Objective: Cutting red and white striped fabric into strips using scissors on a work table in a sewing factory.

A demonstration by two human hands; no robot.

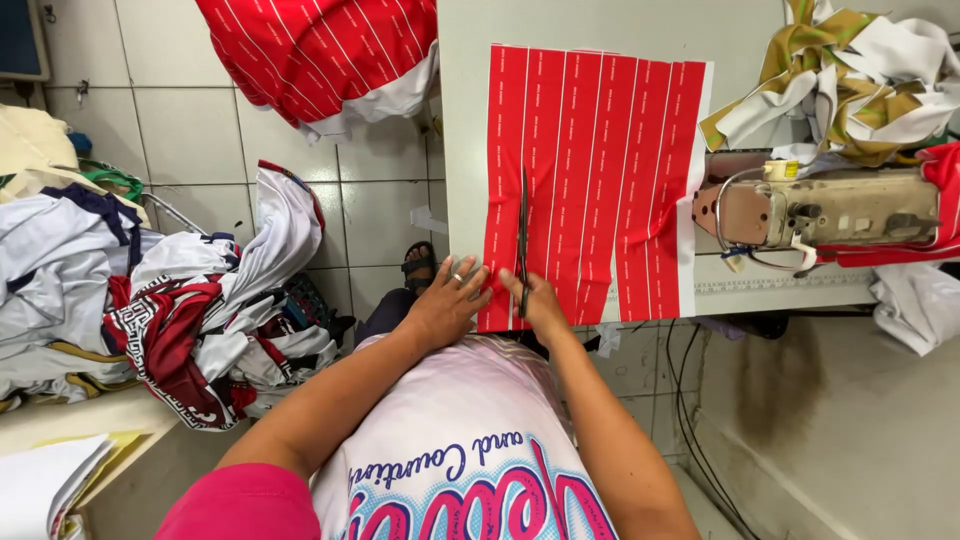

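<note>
Red striped fabric sheet (590,180) lies flat on the desk (470,120), its near edge at the desk's front edge, just in front of the person. Several lengthwise cuts already split it into strips on the right side.

Right hand (538,305) is closed around the handles of the scissors (523,235), blades pointing away along a white line in the left part of the sheet. Left hand (447,300) is flat and spread on the sheet's near left corner, gripping nothing, just pinning it down; there's a ring on one finger.

Risks as I see them:
- Left fingertips sit very close to the blade line. If the pinning hand creeps right, it gets nicked.
- Only the near corner is held. The far end is loose, so the cloth could bunch ahead of the blades and the cut would wander off the white line.
- Already-cut strips on the right are free. One looks slightly skewed; a tug on the sheet could shift them or drag them off the front edge.
- Sewing machine (820,210) sits right beside the sheet's right edge, with a heap of gold and white fabric (850,80) behind it. Either could snag a strip.
</note>
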